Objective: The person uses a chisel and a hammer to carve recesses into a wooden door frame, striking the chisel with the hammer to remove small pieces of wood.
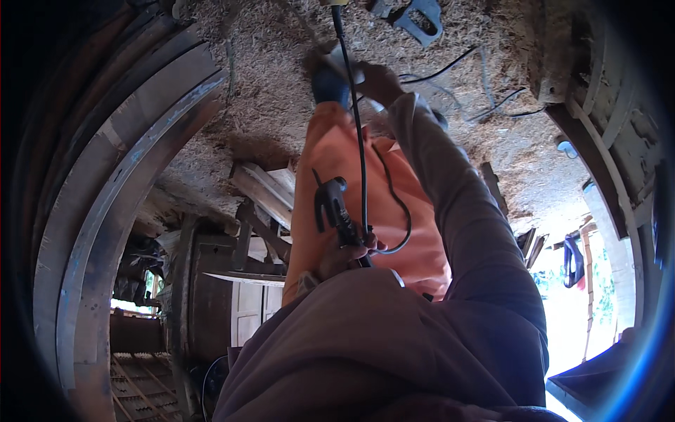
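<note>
In my left hand [344, 254], fingers wrapped round its lower end, is a black hand tool [336, 209] with a forked head and a thin pointed rod at its tip. It lies in front of my orange trouser leg [320, 151]. My right arm reaches far forward, and my right hand [380, 83] is bent closed by a dark blue shoe [330, 88]. A pale, blurred piece [342, 65] shows at its fingers; its kind is unclear. A black cable [361, 141] hangs down past my legs to the left hand.
Shavings and sawdust cover the ground [267, 84]. A grey saw handle [420, 21] lies at the far edge, with loose wires [492, 105] to the right. Long curved-looking boards [112, 162] stand at the left, and wood offcuts [264, 190] sit beside my leg.
</note>
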Demonstrator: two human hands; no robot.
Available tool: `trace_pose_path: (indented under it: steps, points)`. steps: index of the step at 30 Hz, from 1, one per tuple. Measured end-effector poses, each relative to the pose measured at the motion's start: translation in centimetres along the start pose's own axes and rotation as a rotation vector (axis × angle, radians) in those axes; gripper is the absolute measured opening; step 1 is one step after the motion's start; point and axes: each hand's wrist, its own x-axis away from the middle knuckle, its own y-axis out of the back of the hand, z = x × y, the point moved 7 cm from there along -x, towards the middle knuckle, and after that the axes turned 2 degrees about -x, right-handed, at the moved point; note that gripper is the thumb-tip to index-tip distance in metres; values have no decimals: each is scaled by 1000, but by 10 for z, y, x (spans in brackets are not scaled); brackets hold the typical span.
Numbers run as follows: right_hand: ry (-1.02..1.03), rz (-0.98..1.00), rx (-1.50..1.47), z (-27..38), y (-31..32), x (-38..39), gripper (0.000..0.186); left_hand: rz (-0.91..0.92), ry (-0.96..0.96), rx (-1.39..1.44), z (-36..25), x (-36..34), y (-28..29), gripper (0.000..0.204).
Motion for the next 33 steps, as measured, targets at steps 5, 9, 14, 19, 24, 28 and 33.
trace_pose_path:
  steps: [5, 9, 14, 19, 24, 28, 33]
  points:
    - [55, 204, -442, 43, 10, 21, 46, -6, 22, -26, 13, -2, -3, 35]
    - [-167, 445, -1053, 64, -3, 43, 42, -9, 15, -45, 13, -1, -1, 35]
    - [-386, 295, -1081, -29, -31, 11, 46, 13, 25, -70, 11, -3, -10, 35]
    - [-65, 157, 47, -39, 8, -19, 51, 4, 13, -55, 4, 1, -4, 35]
    - [-236, 550, -39, -49, 42, 26, 39, 1, 3, -43, 0, 2, -5, 35]
    - [-15, 621, -279, -62, 56, 129, 46, -6, 18, -55, 1, 0, -9, 35]
    - [-524, 674, -773, 39, 100, 245, 53, -82, -64, -54, -3, -3, -2, 35]
